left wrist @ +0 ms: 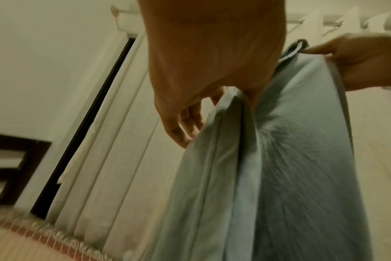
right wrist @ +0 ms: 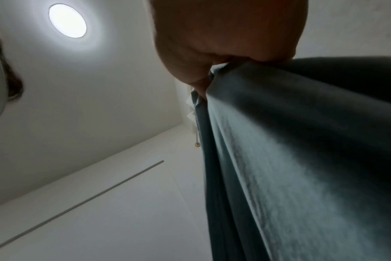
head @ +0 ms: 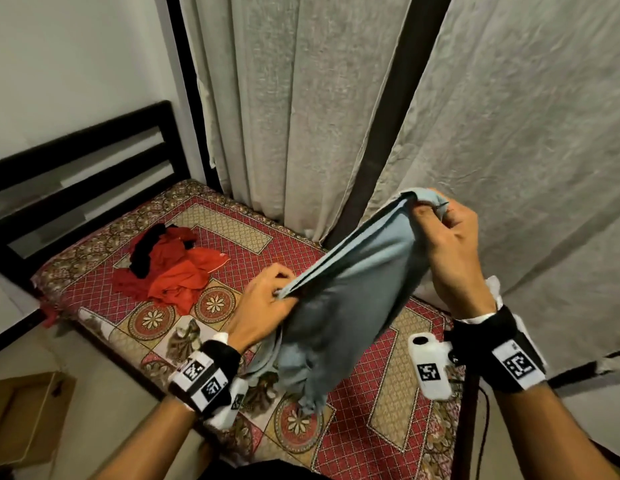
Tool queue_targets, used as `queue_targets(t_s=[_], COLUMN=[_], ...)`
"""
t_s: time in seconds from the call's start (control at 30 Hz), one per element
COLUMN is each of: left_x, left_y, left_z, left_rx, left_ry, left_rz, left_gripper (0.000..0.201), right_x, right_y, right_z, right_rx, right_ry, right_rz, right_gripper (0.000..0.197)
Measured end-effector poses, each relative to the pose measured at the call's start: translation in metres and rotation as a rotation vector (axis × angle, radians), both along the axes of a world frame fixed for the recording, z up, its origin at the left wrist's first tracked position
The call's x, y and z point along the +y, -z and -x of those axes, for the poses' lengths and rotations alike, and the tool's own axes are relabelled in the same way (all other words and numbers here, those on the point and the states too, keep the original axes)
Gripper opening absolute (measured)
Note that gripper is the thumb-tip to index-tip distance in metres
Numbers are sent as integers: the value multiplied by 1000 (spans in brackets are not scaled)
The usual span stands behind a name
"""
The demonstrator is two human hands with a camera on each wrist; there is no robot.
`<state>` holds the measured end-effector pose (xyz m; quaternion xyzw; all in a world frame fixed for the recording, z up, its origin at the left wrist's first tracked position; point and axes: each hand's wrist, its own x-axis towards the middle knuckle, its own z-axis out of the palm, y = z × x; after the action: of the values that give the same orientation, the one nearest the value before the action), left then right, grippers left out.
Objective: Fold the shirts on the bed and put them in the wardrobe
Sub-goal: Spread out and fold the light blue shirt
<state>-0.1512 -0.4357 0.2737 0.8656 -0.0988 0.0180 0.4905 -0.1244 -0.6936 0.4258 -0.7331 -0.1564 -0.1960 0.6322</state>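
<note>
Above the patterned bed (head: 388,403), my left hand (head: 267,299) and right hand (head: 450,237) each pinch a top corner of the blue-grey shirt (head: 343,306), stretched between them and hanging, while red shirts (head: 177,271) lie heaped beyond, before grey curtains (head: 301,98).

Shirt pile (head: 170,265): on the bed (head: 388,386), left of centre
Held shirt (head: 343,306): centre, above the bed
Curtains (head: 301,98): behind the bed, upper frame
</note>
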Motion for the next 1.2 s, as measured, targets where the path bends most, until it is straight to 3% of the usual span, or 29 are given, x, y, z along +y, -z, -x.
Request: queue_targets(t_s=[0.07,0.13,0.2,0.27,0.37,0.43,0.5,0.63,0.77,0.87,0.97,1.07,1.2], left_x=[-4,-6,-3,7,28,41,54,82,118,151,187,235,302], left_y=[9,13,21,34,50,49,44,30,19,11,12,15,2], left_z=[7,15,21,24,22,20,24,28,24,14,-2,-21,-60], left_rx=[26,67,17,-44,-82,-79,-105,-120,-45,-50,-72,-37,-51], left_ry=[-37,-37,-48,-93,-277,-418,-483,-506,-468,-440,-479,-576,-686], left_rz=[122,193,106,-21,-58,-35,-20,7,155,149,151,203,304], left_gripper=[14,21,26,17,19,22,19,31,40,34,29,20,16], right_x=[-3,-14,-26,-33,-44,-60,-75,-92,-99,-86,-61,-11,90], right_y=[-9,-19,-28,-30,-27,-25,-18,3,17,31,42,57,79], right_z=[0,-5,-11,-14,-16,-26,-41,-62,-92,-121,-162,-208,-272], right_rx=[-63,-111,-128,-122,-88,-79,-4,143,306,473,652,749,709], right_ry=[8,56,117,122,37,91,115,34,92,95,39,47,93], right_rz=[84,86,55,81,234,183,178,439,474,634,685,605,396], right_gripper=[26,27,31,32,29,23,17,15,35,48,44,43,42])
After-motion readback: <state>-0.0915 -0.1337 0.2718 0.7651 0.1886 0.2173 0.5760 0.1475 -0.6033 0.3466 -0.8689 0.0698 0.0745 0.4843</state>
